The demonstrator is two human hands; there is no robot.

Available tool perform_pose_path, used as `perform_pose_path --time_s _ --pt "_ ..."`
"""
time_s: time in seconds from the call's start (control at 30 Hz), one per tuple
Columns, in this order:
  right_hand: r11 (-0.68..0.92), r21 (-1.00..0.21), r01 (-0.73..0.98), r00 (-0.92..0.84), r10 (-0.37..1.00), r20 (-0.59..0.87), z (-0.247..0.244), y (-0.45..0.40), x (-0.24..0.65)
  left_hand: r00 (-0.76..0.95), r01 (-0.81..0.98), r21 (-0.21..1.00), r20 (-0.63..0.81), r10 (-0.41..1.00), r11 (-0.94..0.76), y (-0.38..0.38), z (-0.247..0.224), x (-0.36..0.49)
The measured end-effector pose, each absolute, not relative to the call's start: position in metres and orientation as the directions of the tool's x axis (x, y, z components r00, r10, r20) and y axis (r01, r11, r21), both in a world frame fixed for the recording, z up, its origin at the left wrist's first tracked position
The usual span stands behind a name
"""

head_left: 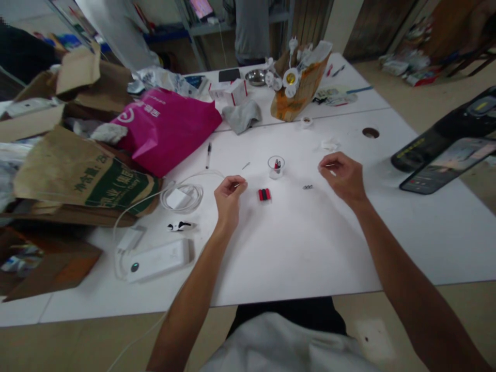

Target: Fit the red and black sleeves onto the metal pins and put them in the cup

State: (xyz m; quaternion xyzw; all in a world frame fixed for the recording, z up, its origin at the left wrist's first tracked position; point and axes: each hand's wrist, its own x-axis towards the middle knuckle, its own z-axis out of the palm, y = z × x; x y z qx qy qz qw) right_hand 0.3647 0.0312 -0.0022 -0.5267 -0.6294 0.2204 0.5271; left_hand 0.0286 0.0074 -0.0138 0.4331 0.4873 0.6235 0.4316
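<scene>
Head view, white surface (294, 253), read left to right. At far left, a white power bank (158, 260) lies near the front edge; beyond it stands a magenta bag (170, 129). Next come a coiled white cable (198, 198), then a black pen (208, 155) pointing away from the person.

Left hand (232, 190): raised a little, thumb and fingertips bunched close; whether they meet on something small, cannot tell. A thin metallic sliver (246, 165) lies just beyond it.

Red-and-black cylinders (264, 195) sit side by side between the hands, just right of the left hand and slightly nearer the person. Their long axes run roughly away from the body; the left hand is clearly the nearer one. Beyond and slightly right: a clear cup (273, 173) containing small red and black pieces (277, 165).

Further right, a short row of small dark pieces (307, 187) lies nearer the right hand (339, 174). That hand's fingers curl toward the thumb; contents, if any, cannot tell. At far right, a smartphone (445, 168) leans, tilted.
</scene>
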Motion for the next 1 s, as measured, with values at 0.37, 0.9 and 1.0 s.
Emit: perform_pose_path --time_s 0.37,0.9,1.0 --pt "0.537 -0.634 0.557 -0.341 0.844 0.415 0.083 0.091 0.304 -0.212 -0.230 0.964 0.082 0.974 -0.131 0.003 -0.001 0.027" --pt "0.579 -0.262 0.772 -0.491 0.806 0.331 0.067 0.092 0.282 -0.147 -0.287 0.949 0.090 0.985 -0.129 -0.008 0.007 0.035" --pt "0.572 -0.233 0.786 -0.492 0.808 0.325 0.064 0.093 0.280 -0.140 -0.291 0.947 0.098 0.985 -0.136 -0.008 0.007 0.035"
